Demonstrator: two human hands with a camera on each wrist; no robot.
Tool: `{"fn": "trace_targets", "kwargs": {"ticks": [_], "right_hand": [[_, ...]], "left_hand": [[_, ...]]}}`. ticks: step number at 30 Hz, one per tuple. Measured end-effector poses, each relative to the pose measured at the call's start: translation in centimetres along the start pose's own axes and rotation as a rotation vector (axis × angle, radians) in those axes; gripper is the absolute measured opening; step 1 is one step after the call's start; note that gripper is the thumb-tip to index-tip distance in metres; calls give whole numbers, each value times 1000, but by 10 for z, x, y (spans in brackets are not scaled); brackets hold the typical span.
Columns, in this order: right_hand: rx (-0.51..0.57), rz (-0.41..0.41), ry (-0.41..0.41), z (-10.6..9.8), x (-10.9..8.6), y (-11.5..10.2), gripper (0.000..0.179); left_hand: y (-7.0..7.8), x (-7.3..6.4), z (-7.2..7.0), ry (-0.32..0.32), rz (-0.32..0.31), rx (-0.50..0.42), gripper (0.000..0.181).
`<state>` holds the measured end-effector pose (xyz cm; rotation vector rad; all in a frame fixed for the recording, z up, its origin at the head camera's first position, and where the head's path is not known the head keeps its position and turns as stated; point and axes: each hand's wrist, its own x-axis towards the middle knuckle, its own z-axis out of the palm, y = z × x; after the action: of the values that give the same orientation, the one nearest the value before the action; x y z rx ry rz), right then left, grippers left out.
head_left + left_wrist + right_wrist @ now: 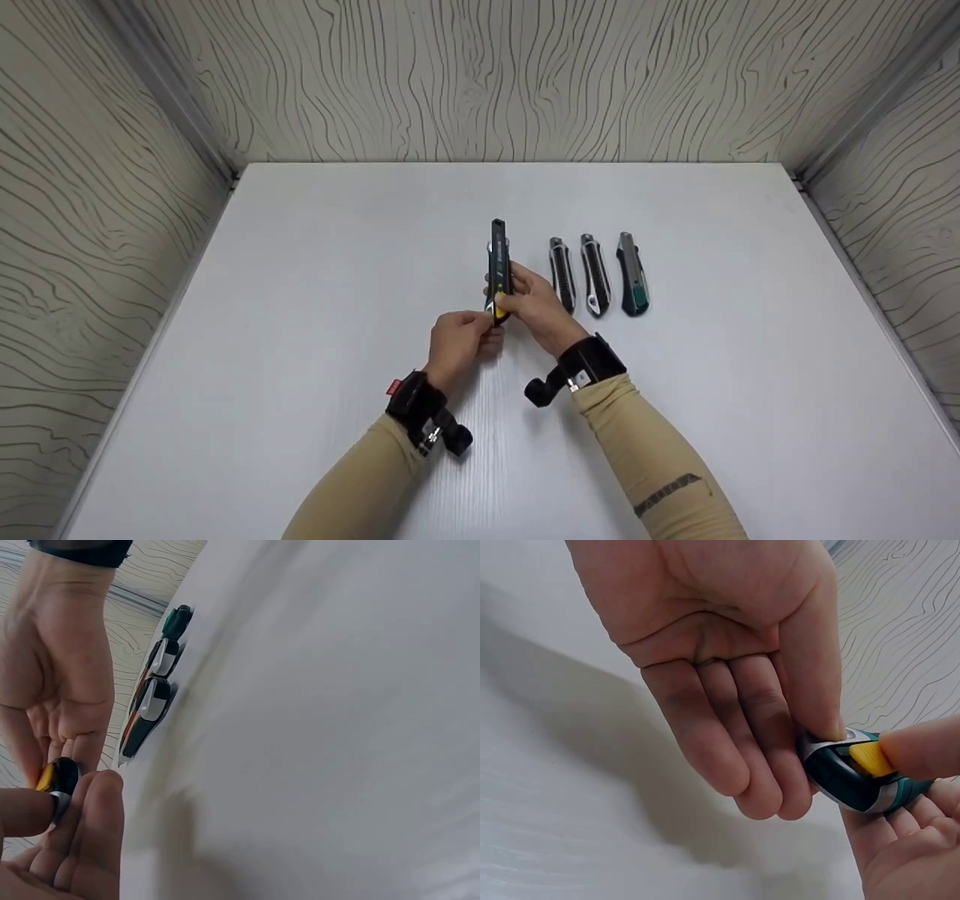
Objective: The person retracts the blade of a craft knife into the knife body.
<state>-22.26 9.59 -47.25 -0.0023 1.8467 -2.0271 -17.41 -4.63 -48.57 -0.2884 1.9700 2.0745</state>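
Note:
A dark utility knife (pixel 499 255) with a yellow slider is held up between both hands, its narrow end pointing away. Silver edges flank the dark bar near its far part. My right hand (pixel 540 304) grips the body from the right, thumb lying on the yellow slider (pixel 871 759). At the near end my left hand (pixel 459 341) pinches the knife between thumb and index finger. In the right wrist view the left hand's other fingers (pixel 765 765) are loosely bent. Teal and silver trim shows around the knife's dark end there.
To the right lie two silver-edged black utility knives (pixel 562 274) (pixel 595 274) and a dark green one with a teal slider (pixel 634 274), side by side on the white table (pixel 337 225). Wood-patterned panels (pixel 480 82) rise at the back and sides.

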Motion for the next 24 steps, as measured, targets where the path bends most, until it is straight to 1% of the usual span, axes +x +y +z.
{"fn": "trace_targets", "kwargs": {"ticks": [4,7,12,15,18,21,24], "right_hand": [[-7,-16,-12,-1,0,1,73],[-10,-24,-17,-2,0,1,77],[-36,1,-15,-5,-1,1,78],[-42,-5,-3,-7,-2,1,74],[-41,-37,6,-8,-3,1,66],[-80,-60,17,-9,-4,0,62],[-137,-50,43,-8,-5,-1,62]], "left_hand": [[0,0,3,22,2,-5,27],[-1,-1,5,24,10,-14,26],[-3,-2,6,-17,16,-27,28],[-2,-2,5,-38,28,-33,29],[-1,-1,4,-49,36,-10,30],[1,-1,3,-54,35,25,30],[2,-2,0,-54,24,45,30]]}}
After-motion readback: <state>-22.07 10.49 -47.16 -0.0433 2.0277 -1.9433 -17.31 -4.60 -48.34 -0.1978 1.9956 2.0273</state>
